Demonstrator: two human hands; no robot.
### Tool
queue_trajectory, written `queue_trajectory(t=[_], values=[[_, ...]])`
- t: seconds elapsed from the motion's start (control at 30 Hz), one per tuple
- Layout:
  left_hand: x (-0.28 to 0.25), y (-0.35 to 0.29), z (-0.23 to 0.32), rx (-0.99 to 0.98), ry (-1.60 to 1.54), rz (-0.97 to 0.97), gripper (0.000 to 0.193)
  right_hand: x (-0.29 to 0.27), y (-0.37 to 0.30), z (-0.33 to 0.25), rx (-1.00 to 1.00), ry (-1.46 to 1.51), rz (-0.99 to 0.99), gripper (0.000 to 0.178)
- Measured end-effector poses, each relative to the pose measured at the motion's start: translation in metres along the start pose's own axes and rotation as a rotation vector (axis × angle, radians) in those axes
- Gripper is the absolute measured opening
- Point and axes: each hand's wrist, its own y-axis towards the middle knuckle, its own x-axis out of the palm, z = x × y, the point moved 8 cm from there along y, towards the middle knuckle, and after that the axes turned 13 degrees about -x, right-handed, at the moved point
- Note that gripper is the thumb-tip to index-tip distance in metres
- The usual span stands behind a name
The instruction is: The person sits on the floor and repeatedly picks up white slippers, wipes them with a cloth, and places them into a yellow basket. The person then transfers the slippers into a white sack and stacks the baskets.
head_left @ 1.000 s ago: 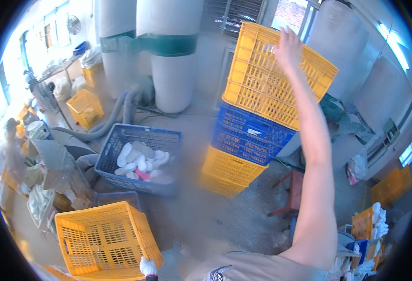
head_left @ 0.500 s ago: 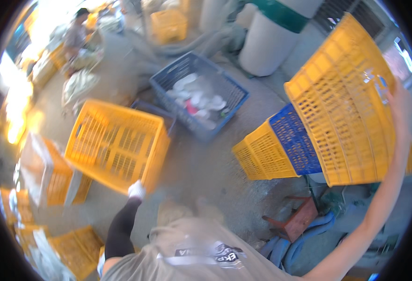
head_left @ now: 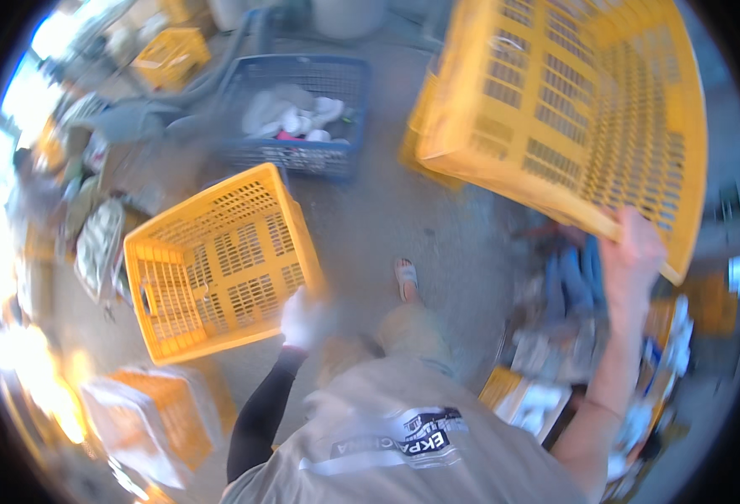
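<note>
With its fingers wrapped round the rim, my bare right hand (head_left: pixel 633 252) holds up a large yellow plastic crate (head_left: pixel 546 101) at the right; the crate is tilted, its slotted base and inside showing. My left hand (head_left: pixel 301 317), in a white glove with a black sleeve behind it, grips the near right corner of a second yellow crate (head_left: pixel 218 269). This one tips toward me, and its slotted inside is bare. Motion blurs the gloved fingers. Beyond it a blue crate (head_left: pixel 294 158) stands on the floor with white pieces and a pink one (head_left: pixel 286 136) inside.
At lower left stands a yellow crate with a white cover (head_left: pixel 151 412). Greenish-white sacks (head_left: pixel 101 244) lie at the left. Another yellow crate (head_left: pixel 172 57) is at the back. Blue hoses (head_left: pixel 571 277) and crates with white pieces (head_left: pixel 529 407) are at lower right.
My view has turned to the right. The right-hand crate has swung round so that its inside now shows. The left-hand crate is still held and has tilted. One sandalled foot has come into view.
</note>
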Motion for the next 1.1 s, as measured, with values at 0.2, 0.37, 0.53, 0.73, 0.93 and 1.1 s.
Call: queue_trajectory(t=[0.2, 0.37, 0.53, 0.73, 0.93, 1.1], values=[[-0.038, -0.084, -0.012, 0.452, -0.119, -0.053, 0.025, 0.000, -0.130, -0.116, 0.000, 0.144, -0.074, 0.009], [-0.032, -0.161, -0.061, 0.442, -0.175, -0.244, 0.021, 0.049, -0.282, -0.171, 0.053, 0.236, -0.177, 0.005], [-0.009, -0.219, -0.181, 0.160, -0.205, -0.355, 0.019, 0.210, -0.412, -0.255, 0.095, 0.520, -0.529, 0.005], [-0.097, -0.320, -0.388, -0.290, 0.022, 0.033, 0.023, 0.324, -0.548, -0.393, 0.130, 1.028, -0.932, 0.038], [-0.110, -0.487, -0.505, -0.810, -0.007, 0.023, 0.036, 0.299, -0.634, -0.438, 0.314, 0.787, -1.082, 0.030], [-0.102, -0.518, -0.537, -0.780, -0.213, 0.150, 0.045, 0.368, -0.598, -0.486, 0.377, 0.974, -1.295, 0.026]])
